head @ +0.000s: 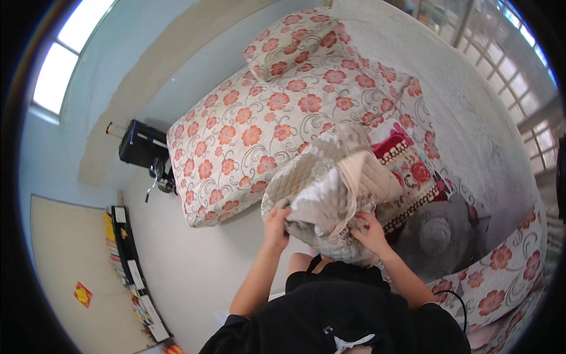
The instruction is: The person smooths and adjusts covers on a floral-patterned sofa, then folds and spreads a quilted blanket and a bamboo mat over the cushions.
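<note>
My left hand grips the near left edge of a bunched, quilted beige-and-white cloth, its fingers curled over the fabric. On the other side my right hand pinches the lace-like edge of the same cloth. Folds of it hang between my hands in front of my lap, and a beige striped flap is turned up on top. The far part of the cloth rests against the edge of the flowered sofa bed. How many layers are bunched together I cannot tell.
A red rose-patterned blanket lies right of the cloth, beside a grey plush toy. Orange-flowered fabric covers the large bed or sofa and its bolster. A black suitcase stands by the wall, and a dark shelf at left.
</note>
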Tool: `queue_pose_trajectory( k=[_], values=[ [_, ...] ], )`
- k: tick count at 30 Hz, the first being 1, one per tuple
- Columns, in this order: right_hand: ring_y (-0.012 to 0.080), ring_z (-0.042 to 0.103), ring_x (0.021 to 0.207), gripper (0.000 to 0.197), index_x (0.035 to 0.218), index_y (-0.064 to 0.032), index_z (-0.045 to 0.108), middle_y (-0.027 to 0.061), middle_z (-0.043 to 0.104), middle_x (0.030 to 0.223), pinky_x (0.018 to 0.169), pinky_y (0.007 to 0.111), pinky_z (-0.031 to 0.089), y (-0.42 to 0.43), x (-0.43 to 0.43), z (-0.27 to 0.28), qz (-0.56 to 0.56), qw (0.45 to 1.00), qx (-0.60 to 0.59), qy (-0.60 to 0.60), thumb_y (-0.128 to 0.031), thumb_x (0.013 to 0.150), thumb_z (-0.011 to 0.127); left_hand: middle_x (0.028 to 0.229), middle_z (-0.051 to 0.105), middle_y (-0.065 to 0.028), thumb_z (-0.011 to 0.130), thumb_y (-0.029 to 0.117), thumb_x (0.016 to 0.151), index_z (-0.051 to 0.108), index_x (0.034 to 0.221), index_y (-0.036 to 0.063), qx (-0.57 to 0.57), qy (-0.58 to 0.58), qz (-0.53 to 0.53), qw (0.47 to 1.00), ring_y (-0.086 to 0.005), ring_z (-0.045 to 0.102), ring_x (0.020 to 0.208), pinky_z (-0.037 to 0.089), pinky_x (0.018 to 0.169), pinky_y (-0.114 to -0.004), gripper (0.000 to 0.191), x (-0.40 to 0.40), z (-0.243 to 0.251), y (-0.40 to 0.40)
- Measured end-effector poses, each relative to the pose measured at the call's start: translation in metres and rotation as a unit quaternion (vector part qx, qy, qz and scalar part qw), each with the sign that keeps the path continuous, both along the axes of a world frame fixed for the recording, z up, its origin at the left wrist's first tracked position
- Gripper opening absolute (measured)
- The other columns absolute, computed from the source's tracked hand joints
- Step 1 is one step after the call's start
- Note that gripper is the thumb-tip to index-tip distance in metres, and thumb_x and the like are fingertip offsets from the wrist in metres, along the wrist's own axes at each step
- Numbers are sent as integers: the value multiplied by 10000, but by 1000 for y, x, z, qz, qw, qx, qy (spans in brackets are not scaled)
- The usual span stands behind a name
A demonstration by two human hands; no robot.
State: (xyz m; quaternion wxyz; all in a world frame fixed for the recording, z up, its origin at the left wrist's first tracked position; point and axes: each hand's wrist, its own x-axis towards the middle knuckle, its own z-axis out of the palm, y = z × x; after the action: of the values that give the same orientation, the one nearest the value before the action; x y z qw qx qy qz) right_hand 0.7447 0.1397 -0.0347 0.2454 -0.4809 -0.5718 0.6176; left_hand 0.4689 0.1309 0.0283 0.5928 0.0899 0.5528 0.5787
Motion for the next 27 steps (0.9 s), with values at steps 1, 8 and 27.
queue_pose_trajectory(
  k=[1,8,27],
  values=[
    [276,442,1147,709,1261,-17,381,173,449,1233,927,368,381,5,-7,-4,-21,998,43,-42,-239,689,736,1068,580,-97,462,88,824,489,1183,36,41,-21,5,999,-208,571,958,466,830,-336,364,-16,10,3],
    [277,188,1317,1086,1406,-33,81,171,191,1418,1059,362,185,34,-126,62,100,987,125,16,-205,601,788,1174,530,-138,457,239,899,463,1197,41,63,-176,162,969,-273,512,1083,423,930,-410,358,-101,49,33],
    [282,523,1068,665,1199,-45,490,170,531,1163,857,351,442,86,-252,44,51,940,187,-281,-238,622,758,842,600,-40,450,-88,630,631,860,-32,101,204,-171,959,-113,549,731,416,620,-218,298,-324,91,39]
  ],
)
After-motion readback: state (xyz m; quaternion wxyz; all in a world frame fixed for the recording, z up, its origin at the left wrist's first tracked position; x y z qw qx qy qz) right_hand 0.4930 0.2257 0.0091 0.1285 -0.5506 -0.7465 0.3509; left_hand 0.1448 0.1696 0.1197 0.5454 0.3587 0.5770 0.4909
